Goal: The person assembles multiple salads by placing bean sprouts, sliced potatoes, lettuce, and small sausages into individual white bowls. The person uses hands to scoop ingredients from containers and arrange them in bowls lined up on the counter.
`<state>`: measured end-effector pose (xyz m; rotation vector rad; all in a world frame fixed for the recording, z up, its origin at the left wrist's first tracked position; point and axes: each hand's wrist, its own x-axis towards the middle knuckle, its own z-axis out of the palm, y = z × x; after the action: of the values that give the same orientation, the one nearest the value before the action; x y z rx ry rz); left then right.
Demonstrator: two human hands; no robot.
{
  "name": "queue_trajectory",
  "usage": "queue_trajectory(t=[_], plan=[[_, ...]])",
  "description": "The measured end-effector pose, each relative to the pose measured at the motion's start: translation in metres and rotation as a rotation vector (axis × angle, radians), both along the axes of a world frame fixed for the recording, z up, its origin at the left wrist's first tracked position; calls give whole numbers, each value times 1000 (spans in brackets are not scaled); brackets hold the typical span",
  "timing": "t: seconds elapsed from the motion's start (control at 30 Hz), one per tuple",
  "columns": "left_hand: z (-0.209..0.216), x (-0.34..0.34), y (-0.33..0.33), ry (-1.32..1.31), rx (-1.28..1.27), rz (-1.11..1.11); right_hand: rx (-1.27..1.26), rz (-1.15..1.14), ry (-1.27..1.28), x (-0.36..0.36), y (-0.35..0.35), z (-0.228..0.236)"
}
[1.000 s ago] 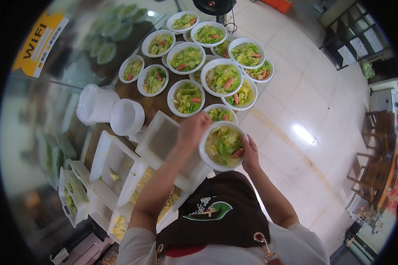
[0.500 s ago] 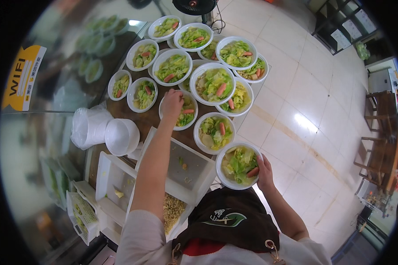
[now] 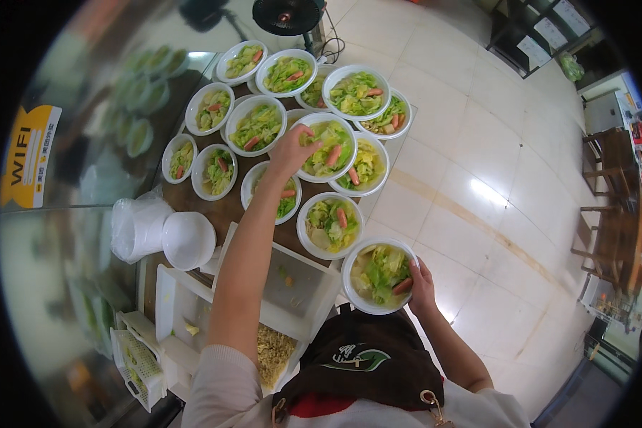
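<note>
A white bowl of lettuce with a piece of pink sausage point(image 3: 380, 274) is tilted in my right hand point(image 3: 421, 287), its thumb over the rim and its fingers at the side. My left hand point(image 3: 292, 150) reaches across to the left rim of a raised bowl point(image 3: 327, 148), which overlaps the bowls beneath. Its thumb and forefinger are apart over the lettuce, and nothing shows between them. Just below my left wrist sits another filled bowl point(image 3: 285, 207), partly covered by my forearm. A further bowl of lettuce and sausage point(image 3: 330, 225) stands between that one and my right hand.
Several filled bowls point(image 3: 255, 127) crowd the dark table, some stacked. Empty white bowls point(image 3: 189, 240) lie beside a bagged stack point(image 3: 139, 227) at left. White bins point(image 3: 292, 274) with food scraps and noodles point(image 3: 274, 354) are in front of me. A black fan point(image 3: 287, 16) stands behind the table.
My left hand has moved from the lower bowl up and right to the raised bowl's rim. My right hand keeps holding its bowl. The whole view has shifted slightly.
</note>
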<state>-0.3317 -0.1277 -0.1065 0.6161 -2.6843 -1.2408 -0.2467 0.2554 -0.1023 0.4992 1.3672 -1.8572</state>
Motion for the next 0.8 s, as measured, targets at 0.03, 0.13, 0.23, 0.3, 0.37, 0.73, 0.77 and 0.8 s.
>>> queue_trajectory(t=[0.03, 0.13, 0.23, 0.3, 0.37, 0.73, 0.77, 0.8], plan=[[-12, -6, 1, -17, -111, -44, 13, -2, -3, 0, 1, 1], [-38, -15, 4, -77, -231, -113, -3, -76, -14, 0, 4, 2], [-48, -16, 2, -40, -304, -132, -24, -103, -8, -2, 7, 6], [-45, -15, 0, -1, -294, -114, -25, -112, 2, -3, 9, 4], [-35, -17, -4, 17, -207, -71, -9, -85, 34, -5, 13, 1], [-16, -37, 5, -58, -437, -338, -28, -59, 37, -7, 19, -11], [-18, -40, 7, -76, -448, -378, -27, -62, 42, -7, 19, -12], [-24, -42, 7, -69, -462, -366, -25, -65, 47, -6, 21, -13]])
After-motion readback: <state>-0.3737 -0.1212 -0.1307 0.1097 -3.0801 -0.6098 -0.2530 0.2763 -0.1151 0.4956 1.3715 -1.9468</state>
